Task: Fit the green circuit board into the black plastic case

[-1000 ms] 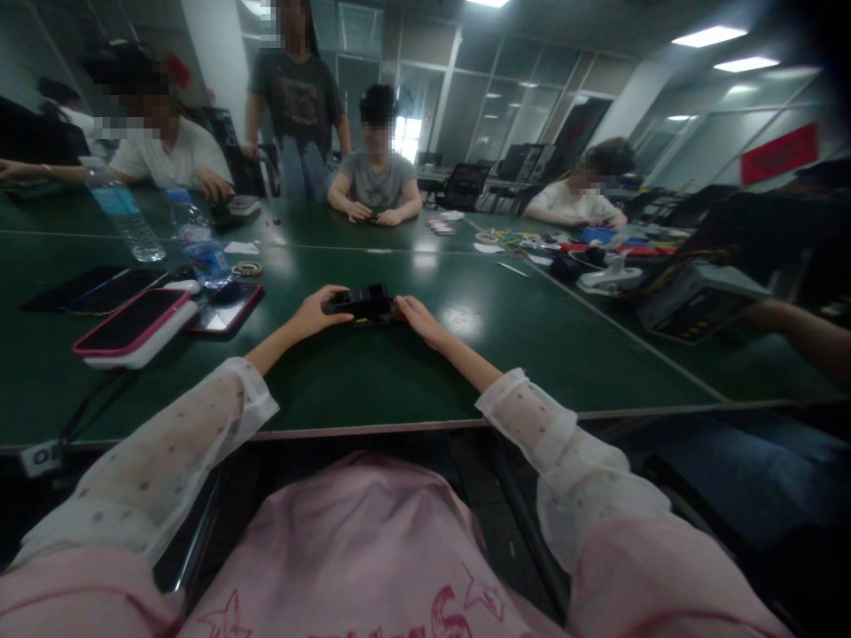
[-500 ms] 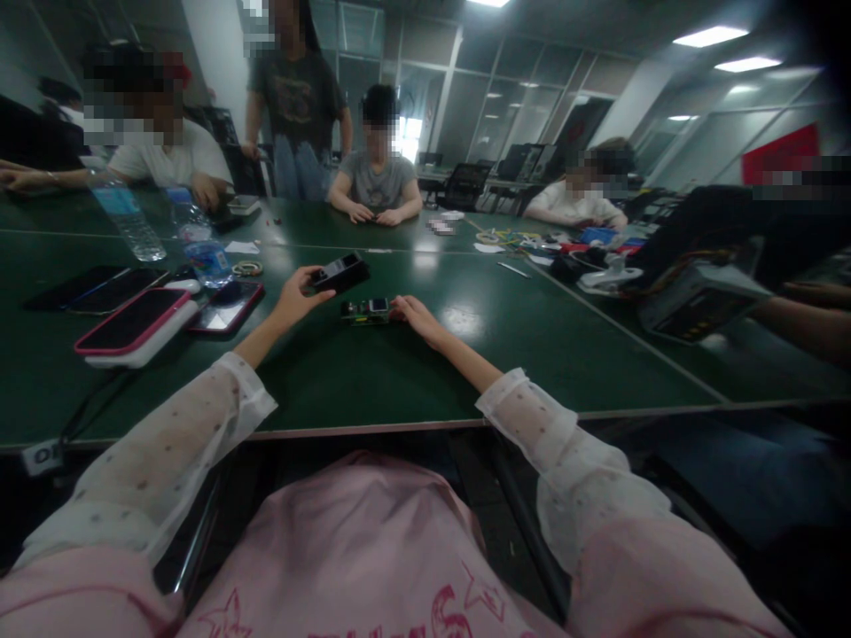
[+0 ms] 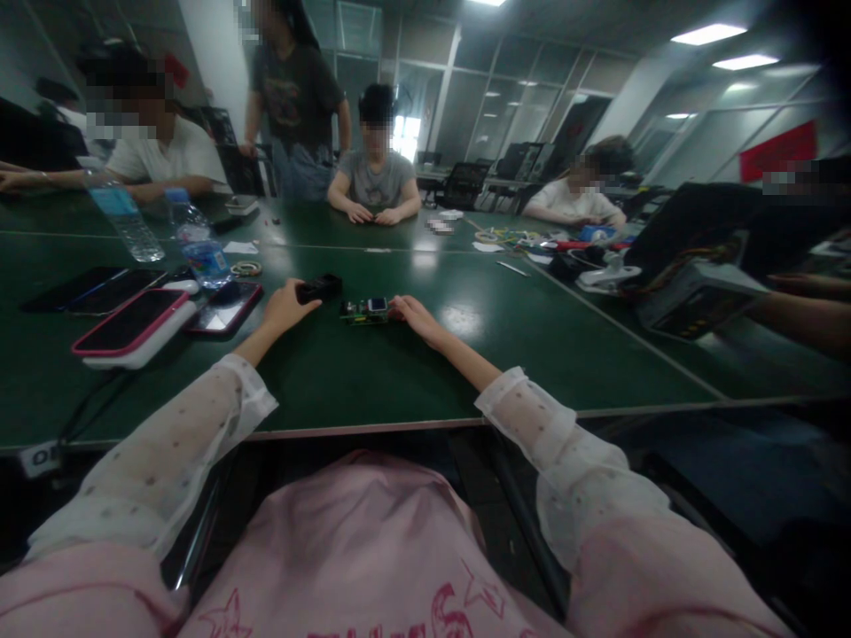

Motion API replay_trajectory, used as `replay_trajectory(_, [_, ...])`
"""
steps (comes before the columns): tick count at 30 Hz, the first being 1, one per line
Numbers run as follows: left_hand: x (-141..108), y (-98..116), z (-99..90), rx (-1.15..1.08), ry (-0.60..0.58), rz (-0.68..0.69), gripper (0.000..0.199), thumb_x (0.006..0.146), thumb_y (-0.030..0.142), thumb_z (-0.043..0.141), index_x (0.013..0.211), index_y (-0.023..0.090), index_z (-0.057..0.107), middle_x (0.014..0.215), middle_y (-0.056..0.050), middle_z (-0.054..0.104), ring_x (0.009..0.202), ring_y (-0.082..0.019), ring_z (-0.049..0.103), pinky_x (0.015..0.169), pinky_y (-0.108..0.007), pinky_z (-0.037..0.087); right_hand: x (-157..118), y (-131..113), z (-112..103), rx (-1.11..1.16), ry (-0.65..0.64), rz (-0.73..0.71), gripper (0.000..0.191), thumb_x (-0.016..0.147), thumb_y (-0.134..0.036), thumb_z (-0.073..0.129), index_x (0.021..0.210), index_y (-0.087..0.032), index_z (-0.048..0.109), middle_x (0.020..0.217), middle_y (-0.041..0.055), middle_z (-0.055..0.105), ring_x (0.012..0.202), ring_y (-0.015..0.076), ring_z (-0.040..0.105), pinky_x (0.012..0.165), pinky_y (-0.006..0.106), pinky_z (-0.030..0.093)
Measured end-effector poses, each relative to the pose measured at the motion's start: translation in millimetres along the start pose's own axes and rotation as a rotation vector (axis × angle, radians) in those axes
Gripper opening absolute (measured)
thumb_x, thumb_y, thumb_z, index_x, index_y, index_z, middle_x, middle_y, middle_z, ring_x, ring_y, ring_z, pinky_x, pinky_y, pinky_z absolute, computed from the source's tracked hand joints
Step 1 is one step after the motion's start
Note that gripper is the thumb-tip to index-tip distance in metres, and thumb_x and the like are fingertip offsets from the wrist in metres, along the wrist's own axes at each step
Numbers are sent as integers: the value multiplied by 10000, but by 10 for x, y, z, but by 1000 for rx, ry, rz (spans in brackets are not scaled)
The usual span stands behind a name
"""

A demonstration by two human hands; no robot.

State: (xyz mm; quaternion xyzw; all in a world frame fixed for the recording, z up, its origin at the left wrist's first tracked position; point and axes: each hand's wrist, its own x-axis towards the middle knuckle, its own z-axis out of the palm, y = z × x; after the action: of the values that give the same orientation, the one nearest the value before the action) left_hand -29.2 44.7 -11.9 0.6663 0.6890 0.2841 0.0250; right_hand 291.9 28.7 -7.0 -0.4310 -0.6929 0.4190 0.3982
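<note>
My left hand [image 3: 287,307] is closed around the near end of a black plastic case [image 3: 320,288], low over the green table or resting on it; I cannot tell which. The case is tipped so that its hollow side shows. Just right of it is a green circuit board [image 3: 363,312] with a small square screen on top. The fingers of my right hand [image 3: 413,317] pinch the board's right end. My right fingertips are partly hidden behind the hand.
To the left lie a pink-edged phone [image 3: 133,321] on a white box, another phone [image 3: 226,307] and two water bottles [image 3: 199,239]. A tape roll [image 3: 245,268] and a pen [image 3: 513,268] lie farther off. At right, another person's arm reaches to a metal box [image 3: 698,297]. Other people sit around the green table [image 3: 532,354].
My left hand has lowered the black case leftward and turned it, so its hollow inside now shows. My right hand and the circuit board stay nearly in place.
</note>
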Motion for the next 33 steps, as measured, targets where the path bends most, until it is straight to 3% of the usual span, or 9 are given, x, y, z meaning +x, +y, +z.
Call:
replay_trajectory(17, [26, -36, 29, -72, 37, 58, 638, 711, 509, 715, 1202, 180, 478, 1086, -172, 648, 998, -351, 631, 825, -425, 484, -20, -45, 4, 3, 6, 14, 372, 929, -512, 425, 1025, -187, 580, 917, 47, 666, 866, 171, 605, 817, 315, 464])
replay_trajectory(33, [29, -38, 18, -50, -11, 49, 676, 729, 528, 696, 1238, 166, 436, 1135, -193, 624, 1040, -369, 614, 833, -439, 475, -47, -98, 14, 6, 8, 6, 357, 937, -483, 422, 1008, -173, 586, 897, 51, 660, 828, 163, 599, 810, 310, 457])
